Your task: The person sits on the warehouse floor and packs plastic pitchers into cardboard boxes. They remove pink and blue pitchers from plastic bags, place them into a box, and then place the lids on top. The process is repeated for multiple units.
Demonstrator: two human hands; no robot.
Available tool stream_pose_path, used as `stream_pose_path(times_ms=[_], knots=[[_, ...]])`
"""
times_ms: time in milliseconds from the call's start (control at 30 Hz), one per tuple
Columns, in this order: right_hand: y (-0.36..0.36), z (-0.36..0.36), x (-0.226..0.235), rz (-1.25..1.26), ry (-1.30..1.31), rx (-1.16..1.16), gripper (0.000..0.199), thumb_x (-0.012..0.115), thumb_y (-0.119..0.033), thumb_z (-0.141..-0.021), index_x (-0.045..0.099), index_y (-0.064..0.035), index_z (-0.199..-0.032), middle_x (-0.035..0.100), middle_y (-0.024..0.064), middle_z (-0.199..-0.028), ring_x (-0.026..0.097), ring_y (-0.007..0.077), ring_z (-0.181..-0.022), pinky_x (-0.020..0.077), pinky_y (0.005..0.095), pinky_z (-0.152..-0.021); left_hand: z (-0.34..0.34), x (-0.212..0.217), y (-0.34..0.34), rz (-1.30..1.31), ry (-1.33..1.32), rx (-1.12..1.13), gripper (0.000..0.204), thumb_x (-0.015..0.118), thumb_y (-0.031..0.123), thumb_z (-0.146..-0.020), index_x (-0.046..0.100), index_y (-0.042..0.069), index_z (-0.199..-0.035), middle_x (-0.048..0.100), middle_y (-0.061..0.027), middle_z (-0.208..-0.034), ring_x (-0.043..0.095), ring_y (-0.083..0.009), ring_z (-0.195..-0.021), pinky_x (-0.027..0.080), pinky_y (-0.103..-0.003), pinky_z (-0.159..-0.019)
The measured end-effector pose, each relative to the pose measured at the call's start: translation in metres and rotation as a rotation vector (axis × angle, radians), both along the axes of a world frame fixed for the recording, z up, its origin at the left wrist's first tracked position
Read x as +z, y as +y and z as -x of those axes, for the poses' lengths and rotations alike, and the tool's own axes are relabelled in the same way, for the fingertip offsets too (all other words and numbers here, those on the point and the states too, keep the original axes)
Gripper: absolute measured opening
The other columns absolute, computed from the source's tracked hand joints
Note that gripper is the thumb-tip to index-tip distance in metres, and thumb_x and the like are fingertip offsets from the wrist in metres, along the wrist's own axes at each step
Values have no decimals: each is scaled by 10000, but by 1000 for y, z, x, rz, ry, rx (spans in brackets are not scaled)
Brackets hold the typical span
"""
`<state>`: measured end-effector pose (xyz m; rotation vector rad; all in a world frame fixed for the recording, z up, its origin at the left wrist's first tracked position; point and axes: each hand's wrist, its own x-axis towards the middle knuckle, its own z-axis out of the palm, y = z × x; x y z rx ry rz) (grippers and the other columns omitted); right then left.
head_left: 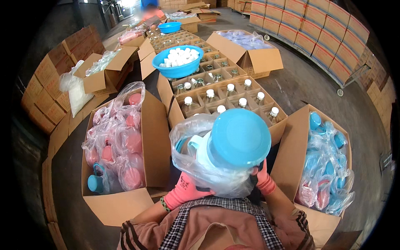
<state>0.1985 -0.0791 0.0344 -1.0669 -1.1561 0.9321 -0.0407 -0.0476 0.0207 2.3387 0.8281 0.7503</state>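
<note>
Close in front of my chest is a plastic jug (202, 155) with a pale body, a side handle and a wide round blue lid (241, 137). A clear plastic bag (183, 160) is bunched around its lower part and left side. My left hand (188, 192), in a pink glove with dark fingers, is closed on the bagged jug from the lower left. On the other side my right hand (263, 180), gloved alike, grips it low at the right. Some fingers of both hands are hidden by the jug and bag. Just beyond stands a divided carton (284, 127) of white-capped glass bottles (230, 88).
To my left an open carton (156, 141) holds bagged pink jugs; at right another carton (287, 160) holds mostly blue ones. A blue basin (177, 71) of white caps rests on the bottle cartons. Stacked boxes (310, 25) stand on a cart; a person (152, 14) is far off.
</note>
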Motion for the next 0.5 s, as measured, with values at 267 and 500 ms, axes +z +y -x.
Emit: stream_pose_path(times_ms=[267,500], knots=[[-11,-10,-96,-167,-554,295,1126,795,-422,-461,141,-22,-1286,273,136,-1272,270,243,-1183,247,370,-967,44,-56,65,663,-772,-35,581,583,310,-766,349,40,-1222,416,-128,-1207,424,-202,-1077,331,-342,-923],[-47,-73,-85,474,263,121,661,650,-225,-695,326,-13,-1231,446,106,-1158,414,226,-1071,335,336,-914,4,-120,61,441,-368,29,530,530,283,-792,345,60,-1235,391,-105,-1221,385,-218,-1107,288,-350,-956]])
